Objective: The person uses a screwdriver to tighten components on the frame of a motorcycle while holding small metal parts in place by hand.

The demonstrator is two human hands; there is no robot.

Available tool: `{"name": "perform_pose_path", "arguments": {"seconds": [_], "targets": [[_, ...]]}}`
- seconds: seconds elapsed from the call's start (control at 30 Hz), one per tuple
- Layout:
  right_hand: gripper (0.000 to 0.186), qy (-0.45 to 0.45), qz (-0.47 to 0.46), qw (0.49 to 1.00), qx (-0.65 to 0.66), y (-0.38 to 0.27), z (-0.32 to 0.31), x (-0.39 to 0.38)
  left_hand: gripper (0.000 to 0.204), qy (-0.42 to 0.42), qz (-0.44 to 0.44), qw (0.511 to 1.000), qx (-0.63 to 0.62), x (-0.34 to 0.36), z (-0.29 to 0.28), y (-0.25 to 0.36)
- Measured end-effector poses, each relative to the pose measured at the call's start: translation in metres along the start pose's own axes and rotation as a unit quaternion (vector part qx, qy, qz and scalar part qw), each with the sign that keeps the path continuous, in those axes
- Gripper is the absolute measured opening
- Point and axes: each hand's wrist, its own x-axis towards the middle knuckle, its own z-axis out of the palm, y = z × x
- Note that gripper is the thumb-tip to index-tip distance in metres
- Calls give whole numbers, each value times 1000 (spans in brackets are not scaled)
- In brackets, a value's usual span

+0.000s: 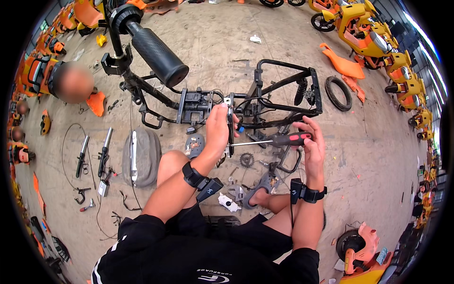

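Note:
My left hand [217, 127] is closed on a narrow black and silver part [230, 131], held upright in front of the bare scooter frame. A screwdriver [286, 139] with a black and red handle lies in my right hand [313, 146], pinched between the thumb and fingers. Its shaft points left, and its tip meets or lies very close to the lower half of the narrow part. Beyond my hands the black scooter frame [163, 98] lies across the floor, with loose cables at its middle. What the tip bears on is too small to make out.
A black grip [160, 56] on the frame's steering column juts up at left. Two fork tubes [105, 154] and a grey seat [142, 158] lie left of my knees. A small sprocket [247, 160] is near my feet. At right lies a tyre [338, 93]; scooters [362, 35] stand beyond.

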Motion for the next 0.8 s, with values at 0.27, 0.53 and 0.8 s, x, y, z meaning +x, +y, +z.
{"name": "perform_pose_path", "arguments": {"seconds": [0.27, 0.53, 0.8], "targets": [[48, -15, -29, 999, -33, 1, -2, 0, 40, -2, 7, 1000, -1, 0, 0, -2], [54, -3, 83, 992, -90, -11, 1, -2, 39, 2, -3, 1000, 0, 2, -2, -4], [54, -25, 139, 990, -21, -11, -6, -1, 40, 3, -3, 1000, 7, 1, -1, -1]]}}
